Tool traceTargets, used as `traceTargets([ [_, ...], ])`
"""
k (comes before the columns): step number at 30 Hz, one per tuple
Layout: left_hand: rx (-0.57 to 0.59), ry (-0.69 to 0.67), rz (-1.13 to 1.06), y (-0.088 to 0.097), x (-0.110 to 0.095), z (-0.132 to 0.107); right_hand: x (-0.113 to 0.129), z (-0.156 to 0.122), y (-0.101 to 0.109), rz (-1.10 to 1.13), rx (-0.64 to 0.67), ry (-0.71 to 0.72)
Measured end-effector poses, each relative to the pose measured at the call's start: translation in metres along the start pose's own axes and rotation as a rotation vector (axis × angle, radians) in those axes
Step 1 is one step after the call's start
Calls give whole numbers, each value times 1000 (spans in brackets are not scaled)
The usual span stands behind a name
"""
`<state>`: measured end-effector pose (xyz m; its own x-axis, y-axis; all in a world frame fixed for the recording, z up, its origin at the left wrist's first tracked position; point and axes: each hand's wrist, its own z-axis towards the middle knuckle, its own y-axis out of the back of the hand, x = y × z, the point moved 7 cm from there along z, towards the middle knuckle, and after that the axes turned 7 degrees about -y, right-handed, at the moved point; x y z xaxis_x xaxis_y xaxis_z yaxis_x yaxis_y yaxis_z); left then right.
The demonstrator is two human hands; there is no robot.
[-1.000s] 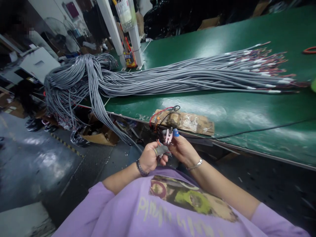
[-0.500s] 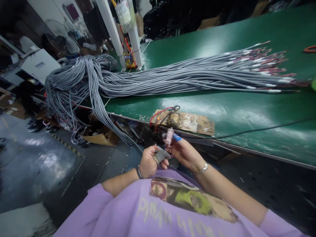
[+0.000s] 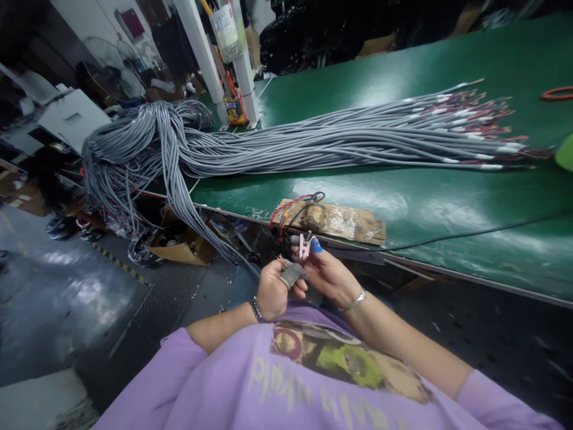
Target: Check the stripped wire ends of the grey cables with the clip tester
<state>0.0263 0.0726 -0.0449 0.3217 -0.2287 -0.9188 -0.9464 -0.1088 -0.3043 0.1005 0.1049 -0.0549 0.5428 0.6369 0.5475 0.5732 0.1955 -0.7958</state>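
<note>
My left hand [image 3: 271, 292] is closed around the end of a grey cable [image 3: 249, 266], with thin coloured wires [image 3: 283, 261] sticking up at its fingers. A grey wrap [image 3: 293, 274] lies across that thumb. Close on its right, my right hand [image 3: 333, 276] pinches a small pale pink clip [image 3: 304, 246] between thumb and forefinger. Blue tape [image 3: 316, 245] covers the right thumb's tip, and the forefinger's tip is grey. Both hands are in front of the bench edge, almost touching. Where the wires end between the fingers is hidden.
A long bundle of grey cables [image 3: 313, 140] lies along the green bench [image 3: 430, 209], its left part hanging over the edge. A worn wooden block [image 3: 353, 222] with red and black leads sits at the front edge. A cardboard box [image 3: 183, 246] stands below; white posts [image 3: 245, 80] rise behind.
My right hand has shifted slightly left and turned the pink clip, so its two arms now show. My left hand still holds the cable end, tilted a little differently.
</note>
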Motion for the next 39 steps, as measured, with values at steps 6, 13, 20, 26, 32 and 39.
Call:
traceTargets([
  [6,-10,40,21,-1,1,-1,2,3,12,7,-72,85],
  [13,-24,54,25,-3,-2,-4,3,4,11,55,-80,105],
  [20,-21,62,35,-1,-1,-4,5,3,9,79,-88,108],
  [26,-14,51,41,-3,-1,-2,-2,2,-2,18,24,39],
  [32,-22,37,38,-2,-2,-2,1,3,5,41,-77,74],
  [39,-24,12,27,3,-2,-3,1,0,7,59,-124,64],
])
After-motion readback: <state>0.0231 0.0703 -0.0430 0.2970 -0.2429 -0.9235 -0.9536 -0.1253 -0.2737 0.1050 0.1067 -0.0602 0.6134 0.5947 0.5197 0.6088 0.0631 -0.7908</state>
